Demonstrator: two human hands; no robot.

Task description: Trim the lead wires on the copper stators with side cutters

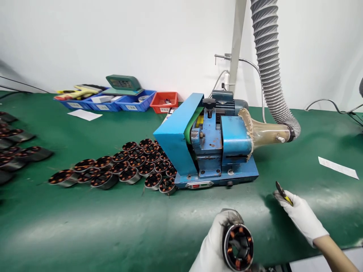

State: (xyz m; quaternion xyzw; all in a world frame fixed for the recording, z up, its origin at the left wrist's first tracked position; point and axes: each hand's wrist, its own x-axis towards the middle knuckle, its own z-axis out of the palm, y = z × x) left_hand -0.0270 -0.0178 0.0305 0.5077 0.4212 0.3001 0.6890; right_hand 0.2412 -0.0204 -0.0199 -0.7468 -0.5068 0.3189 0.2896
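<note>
My left hand (213, 241), in a white glove, is wrapped round a ring-shaped metal part (238, 247) with copper windings inside, at the bottom centre. Its open end faces the camera. To the right, my right hand (302, 217), also gloved in white, holds a small cutting tool (284, 194) with dark jaws and a yellow handle; its tip points up and left. The two hands are apart, over the front of the green table (159, 230). Behind them stands a blue belt machine (208, 139).
Several similar wound rings (129, 175) stand left of the machine, with more at the far left. Blue bins (132, 105) and a red bin (164, 103) line the back. A grey hose (266, 56) joins the machine's right side. A paper strip (338, 167) lies at right.
</note>
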